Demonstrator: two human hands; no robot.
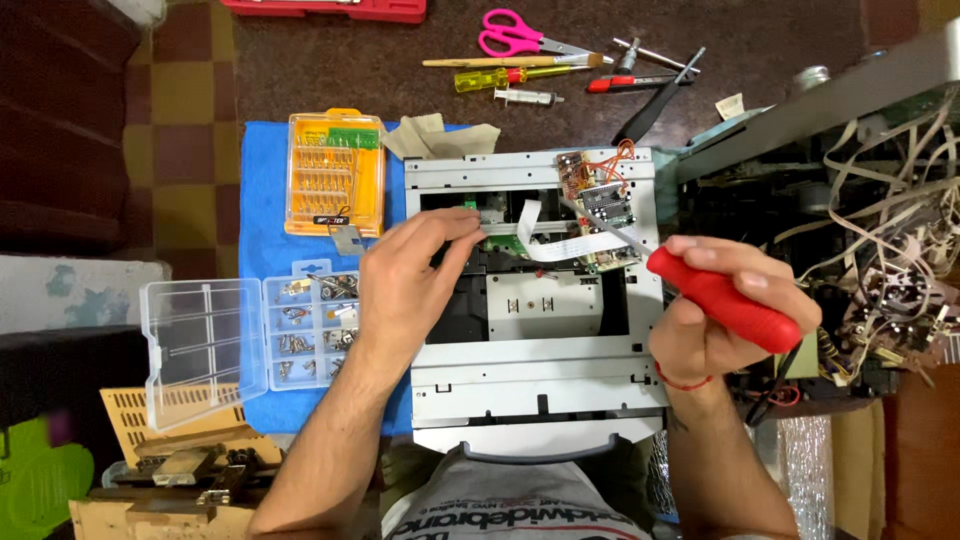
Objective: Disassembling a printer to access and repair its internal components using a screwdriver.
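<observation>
blue mat [262, 240] on checkered floor [180, 110]

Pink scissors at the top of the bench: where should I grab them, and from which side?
Take the pink scissors by the handle loops at their left end, coming from the left. The closed blades point right toward the brush and the yellow screwdriver, so that side looks crowded; the loops lie flat with bare floor beside them.

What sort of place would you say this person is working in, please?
Probably a small electronics repair bench. An opened metal drive chassis lies on a blue mat, beside an orange screwdriver-bit case and a clear parts organiser; the right hand holds a red-handled screwdriver.
</observation>
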